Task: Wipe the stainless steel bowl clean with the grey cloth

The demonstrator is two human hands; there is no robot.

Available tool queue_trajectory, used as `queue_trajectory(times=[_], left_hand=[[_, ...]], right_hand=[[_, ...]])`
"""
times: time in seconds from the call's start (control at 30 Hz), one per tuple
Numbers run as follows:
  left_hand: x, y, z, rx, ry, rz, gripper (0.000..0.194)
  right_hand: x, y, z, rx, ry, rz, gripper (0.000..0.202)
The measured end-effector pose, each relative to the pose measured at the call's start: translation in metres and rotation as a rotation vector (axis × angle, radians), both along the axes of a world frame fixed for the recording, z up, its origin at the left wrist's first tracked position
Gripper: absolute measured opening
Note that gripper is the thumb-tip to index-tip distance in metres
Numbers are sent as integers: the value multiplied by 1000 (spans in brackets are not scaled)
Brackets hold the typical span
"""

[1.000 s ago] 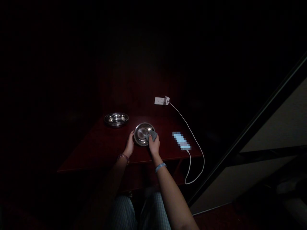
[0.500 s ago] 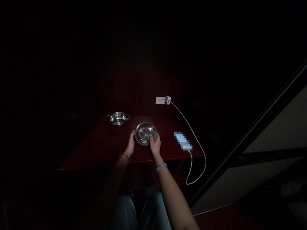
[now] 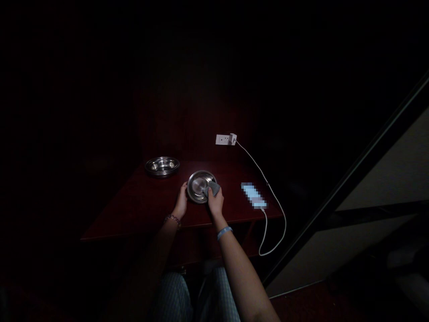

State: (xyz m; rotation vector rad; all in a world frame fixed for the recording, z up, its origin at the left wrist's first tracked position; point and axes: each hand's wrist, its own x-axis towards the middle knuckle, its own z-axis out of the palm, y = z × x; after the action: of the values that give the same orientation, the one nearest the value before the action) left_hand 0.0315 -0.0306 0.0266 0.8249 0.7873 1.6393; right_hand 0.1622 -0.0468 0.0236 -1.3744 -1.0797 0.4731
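A shiny metal bowl (image 3: 198,184) is tilted toward me above the red table, near its middle. My left hand (image 3: 181,201) grips the bowl's left rim, its fingers partly hidden behind it. In my right hand (image 3: 215,202) is a grey cloth (image 3: 213,188), pinched under the thumb and pressed against the bowl's inner right side. Farther back on the left, more metal bowls (image 3: 162,166) sit stacked on the table.
The dark red table (image 3: 134,210) ends in front of my knees. A lit phone (image 3: 254,196) lies at its right, with a white cable (image 3: 284,208) looping past the edge up to a wall socket (image 3: 222,139). A slanting dark frame (image 3: 351,172) stands at right.
The whole view has shifted slightly, so things appear a little farther left. Both hands keep their hold, and the cloth stays at the bowl's right inner side.
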Motion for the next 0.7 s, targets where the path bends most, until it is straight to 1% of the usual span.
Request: queue_trajectory(times=[0.1,0.2,0.4,0.6,0.7], left_hand=[[-1,2,-3,31,42,8,28],[-1,2,-4,24,67,24,30],[-1,2,-3,55,53,3,28],[0,3,-3,-12,18,13,33],[-1,4,-5,-14,22,27,33]], right_hand=[[0,0,-1,11,25,1,24],[0,1,-2,25,27,-5,24],[-1,0,-1,11,19,-2,24],[-1,-1,3,13,34,24,24],[-1,-1,2,15,33,23,24]])
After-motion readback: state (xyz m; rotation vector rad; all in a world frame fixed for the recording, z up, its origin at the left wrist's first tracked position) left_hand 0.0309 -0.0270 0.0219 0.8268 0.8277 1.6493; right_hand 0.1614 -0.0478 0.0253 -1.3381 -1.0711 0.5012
